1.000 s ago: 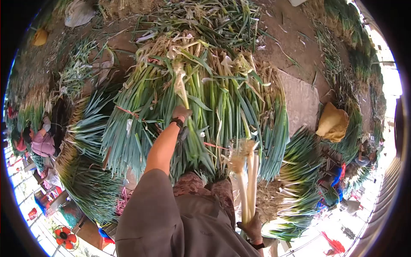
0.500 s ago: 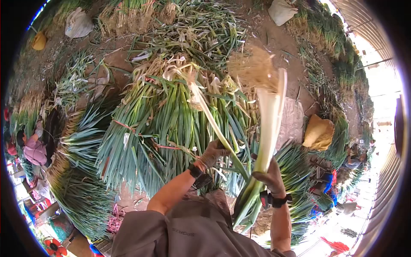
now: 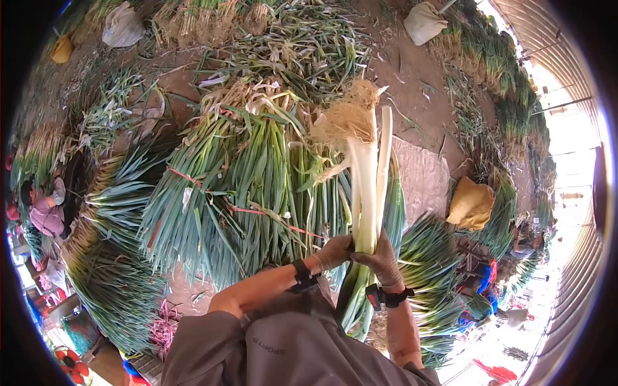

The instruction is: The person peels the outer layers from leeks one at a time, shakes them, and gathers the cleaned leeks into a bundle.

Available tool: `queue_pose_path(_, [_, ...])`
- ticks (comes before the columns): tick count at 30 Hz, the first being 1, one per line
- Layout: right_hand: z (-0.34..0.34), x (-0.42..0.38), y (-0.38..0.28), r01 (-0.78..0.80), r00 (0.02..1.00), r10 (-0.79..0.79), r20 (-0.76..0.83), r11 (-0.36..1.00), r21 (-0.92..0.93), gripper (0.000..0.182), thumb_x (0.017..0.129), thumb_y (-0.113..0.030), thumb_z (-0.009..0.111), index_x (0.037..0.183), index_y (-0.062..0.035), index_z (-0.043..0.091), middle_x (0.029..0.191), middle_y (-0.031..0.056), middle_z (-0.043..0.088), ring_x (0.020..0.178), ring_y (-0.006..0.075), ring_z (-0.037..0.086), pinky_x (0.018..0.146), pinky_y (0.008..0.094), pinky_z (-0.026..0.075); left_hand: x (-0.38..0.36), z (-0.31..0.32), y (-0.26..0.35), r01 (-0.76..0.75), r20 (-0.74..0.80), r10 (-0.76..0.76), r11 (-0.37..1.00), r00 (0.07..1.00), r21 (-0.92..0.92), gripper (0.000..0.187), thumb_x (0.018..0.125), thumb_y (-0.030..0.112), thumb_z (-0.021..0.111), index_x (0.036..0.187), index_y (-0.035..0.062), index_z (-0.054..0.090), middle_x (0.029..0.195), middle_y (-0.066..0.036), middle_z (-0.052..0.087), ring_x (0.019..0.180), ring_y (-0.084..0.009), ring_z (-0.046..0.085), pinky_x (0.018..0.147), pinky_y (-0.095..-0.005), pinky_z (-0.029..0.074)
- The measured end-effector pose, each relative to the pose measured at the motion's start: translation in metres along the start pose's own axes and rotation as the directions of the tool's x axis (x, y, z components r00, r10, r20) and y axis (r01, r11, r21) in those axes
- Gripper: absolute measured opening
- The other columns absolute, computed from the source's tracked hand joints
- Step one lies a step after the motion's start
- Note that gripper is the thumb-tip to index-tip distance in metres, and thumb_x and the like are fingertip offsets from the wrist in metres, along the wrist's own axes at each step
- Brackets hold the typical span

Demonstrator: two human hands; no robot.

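A few thick green onions [image 3: 364, 193] stand upright before me, white shafts and brown root mass [image 3: 351, 119] on top, green leaves pointing down toward my body. My right hand [image 3: 384, 262], in a thin glove, is wrapped around their lower shafts, thumb across the front. My left hand [image 3: 334, 252], also gloved, meets the same stalks from the left; its fingers are curled against them and the fingertips are partly hidden. A loose strip [image 3: 333, 170] hangs off the left side of the shafts. Behind lies a large pile of green onions [image 3: 257, 186], with red ties around bundles.
More green onion heaps lie at left [image 3: 116, 289] and right [image 3: 428, 270]. A yellow sack [image 3: 472, 203] and a flat pale sack [image 3: 421, 177] rest on the ground at right. Trimmed leaves [image 3: 302, 45] litter the ground ahead. A person in pink [image 3: 48, 212] is at far left.
My left hand has moved right and down to the stalks, and the single long stalk it was gripping no longer shows there. My right hand has shifted left with the green onions.
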State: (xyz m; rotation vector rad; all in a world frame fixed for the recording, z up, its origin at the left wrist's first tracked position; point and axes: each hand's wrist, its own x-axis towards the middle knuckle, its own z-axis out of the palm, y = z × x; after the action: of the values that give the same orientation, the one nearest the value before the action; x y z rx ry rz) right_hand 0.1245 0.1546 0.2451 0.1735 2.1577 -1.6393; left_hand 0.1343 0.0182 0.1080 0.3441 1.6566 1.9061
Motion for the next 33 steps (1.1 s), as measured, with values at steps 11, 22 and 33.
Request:
queue_pose_path(11, [-0.03, -0.037, 0.029, -0.171, 0.981, 0.142, 0.129, 0.954, 0.246, 0.079, 0.069, -0.028, 0.094, 0.132, -0.0006, 0.053, 0.114, 0.0034, 0.064, 0.103, 0.0145, 0.061, 0.09, 0.0297, 0.052, -0.017, 0.009, 0.053, -0.038, 0.326, -0.24, 0.751, 0.914, 0.659, 0.032, 0.089, 0.02, 0.069, 0.113, -0.0017, 0.067, 0.09, -0.027, 0.071, 0.088, -0.0411, 0.072, 0.08, -0.0479, 0.057])
queue_pose_path(22, [-0.037, -0.07, 0.03, -0.243, 0.964, 0.214, 0.158, 0.95, 0.197, 0.084, 0.07, -0.029, 0.093, 0.138, 0.0005, 0.053, 0.114, 0.0041, 0.063, 0.103, 0.0139, 0.059, 0.089, 0.0297, 0.051, 0.015, -0.077, 0.126, -0.064, -0.245, 0.15, 0.943, 0.958, 0.327, 0.048, 0.09, 0.033, 0.078, 0.12, -0.0002, 0.06, 0.073, -0.007, 0.067, 0.062, -0.0179, 0.064, 0.055, -0.0326, 0.051])
queue_pose_path(33, [-0.045, -0.15, 0.019, -0.25, 0.968, 0.239, 0.072, 0.919, 0.304, 0.072, 0.069, -0.027, 0.091, 0.127, 0.0011, 0.059, 0.107, 0.0065, 0.069, 0.098, 0.0165, 0.065, 0.086, 0.0332, 0.054, 0.061, -0.256, 0.2, -0.074, -0.329, 0.209, 0.922, 0.921, 0.381, 0.039, 0.092, 0.032, 0.072, 0.123, 0.0084, 0.067, 0.097, -0.008, 0.071, 0.084, -0.0203, 0.067, 0.074, -0.0364, 0.053])
